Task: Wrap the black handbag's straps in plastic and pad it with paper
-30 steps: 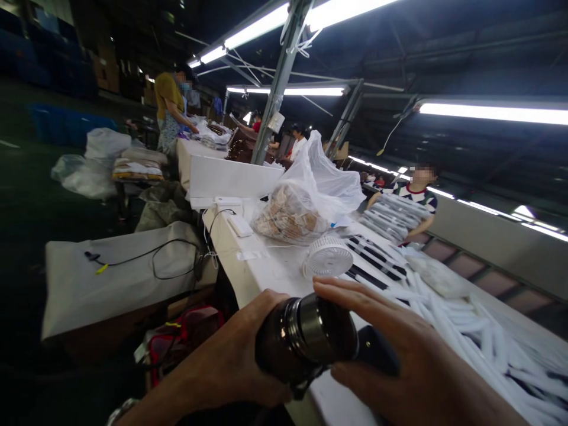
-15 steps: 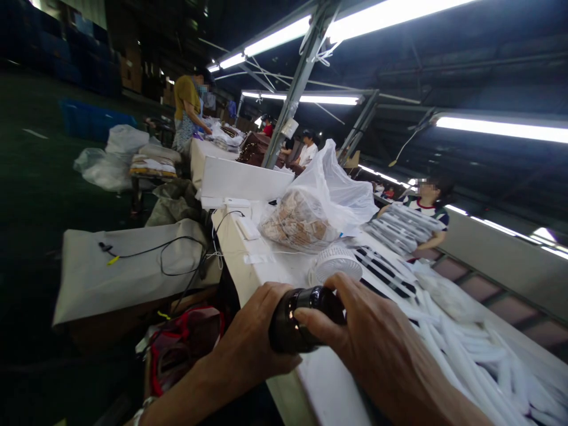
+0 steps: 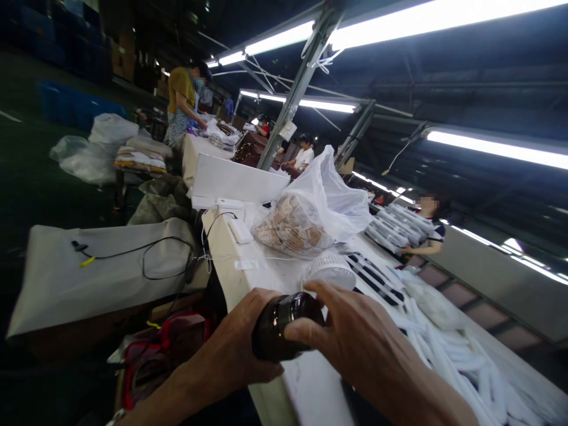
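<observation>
I hold a dark brown bottle (image 3: 277, 331) in front of me at the near end of a long white table (image 3: 266, 272). My left hand (image 3: 237, 349) is wrapped round the bottle's body from the left. My right hand (image 3: 355, 343) is closed over its top end, where the cap is hidden under my fingers. A small white fan (image 3: 329, 269) lies on the table just beyond my hands.
A clear bag of tan pieces (image 3: 293, 228) sits mid-table, with white rolled items (image 3: 461, 355) and striped packs (image 3: 377, 275) to the right. A person (image 3: 428, 222) across the table holds stacked packs. A cloth-covered bench with a black cable (image 3: 102, 266) stands left, a red bag (image 3: 164, 343) below.
My right hand has closed over the bottle's top, covering the metal neck that showed a second ago. The bottle has shifted slightly left and away from me.
</observation>
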`<state>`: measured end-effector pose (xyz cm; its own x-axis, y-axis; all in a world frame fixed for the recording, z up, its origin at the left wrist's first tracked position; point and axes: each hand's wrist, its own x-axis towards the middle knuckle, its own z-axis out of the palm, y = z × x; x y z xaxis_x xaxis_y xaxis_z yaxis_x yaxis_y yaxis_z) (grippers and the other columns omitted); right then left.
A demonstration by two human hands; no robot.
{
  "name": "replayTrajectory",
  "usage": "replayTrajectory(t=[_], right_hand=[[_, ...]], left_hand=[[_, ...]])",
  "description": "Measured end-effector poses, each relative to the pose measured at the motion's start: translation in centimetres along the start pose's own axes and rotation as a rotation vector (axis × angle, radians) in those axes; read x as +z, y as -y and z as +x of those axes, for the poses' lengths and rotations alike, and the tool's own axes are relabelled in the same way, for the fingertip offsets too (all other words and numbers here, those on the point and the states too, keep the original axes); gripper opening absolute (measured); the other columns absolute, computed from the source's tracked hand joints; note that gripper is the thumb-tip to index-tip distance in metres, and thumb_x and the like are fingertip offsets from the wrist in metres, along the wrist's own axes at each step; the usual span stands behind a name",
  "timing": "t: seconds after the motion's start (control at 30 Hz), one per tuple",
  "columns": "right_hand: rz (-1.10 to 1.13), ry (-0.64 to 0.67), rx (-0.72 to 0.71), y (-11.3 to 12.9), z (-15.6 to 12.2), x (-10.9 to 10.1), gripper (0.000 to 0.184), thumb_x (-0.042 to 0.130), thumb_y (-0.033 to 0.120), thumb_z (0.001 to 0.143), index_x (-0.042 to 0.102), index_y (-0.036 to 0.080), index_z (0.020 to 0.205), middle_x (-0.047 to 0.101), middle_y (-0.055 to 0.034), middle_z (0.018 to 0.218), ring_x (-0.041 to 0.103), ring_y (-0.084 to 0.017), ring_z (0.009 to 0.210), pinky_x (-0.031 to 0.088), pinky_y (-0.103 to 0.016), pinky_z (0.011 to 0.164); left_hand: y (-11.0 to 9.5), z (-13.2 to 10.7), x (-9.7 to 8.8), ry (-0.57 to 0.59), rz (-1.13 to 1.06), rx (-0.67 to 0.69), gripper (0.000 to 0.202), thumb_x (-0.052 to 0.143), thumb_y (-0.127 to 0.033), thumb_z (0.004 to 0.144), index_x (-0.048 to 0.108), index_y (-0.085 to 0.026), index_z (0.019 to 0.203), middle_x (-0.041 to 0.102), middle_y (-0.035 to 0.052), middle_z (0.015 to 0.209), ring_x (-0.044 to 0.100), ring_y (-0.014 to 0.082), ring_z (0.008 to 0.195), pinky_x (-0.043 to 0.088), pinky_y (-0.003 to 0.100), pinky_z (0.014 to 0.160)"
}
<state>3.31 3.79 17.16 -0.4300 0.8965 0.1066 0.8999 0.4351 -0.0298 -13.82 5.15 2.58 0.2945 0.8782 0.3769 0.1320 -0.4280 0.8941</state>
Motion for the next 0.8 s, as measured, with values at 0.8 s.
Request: replayTrajectory(t=[0.8], right_hand=[[0.552, -0.255, -0.076, -3.9, 6.0, 6.4, 0.055, 0.065, 0.039, 0.083, 0.055, 0.027, 0.136, 0.062, -0.0086, 0.133, 0.06, -0.029, 0.12, 0.053, -0.042, 0.098]], left_hand=[[3.8, 4.3, -3.7, -0.076, 0.003, -0.014, 0.074, 0.078, -0.016, 0.06, 0.049, -0.025, 0.127, 0.063, 0.0026, 0.113, 0.061, 0.0226, 0.096, 0.052, 0.032, 0.083]])
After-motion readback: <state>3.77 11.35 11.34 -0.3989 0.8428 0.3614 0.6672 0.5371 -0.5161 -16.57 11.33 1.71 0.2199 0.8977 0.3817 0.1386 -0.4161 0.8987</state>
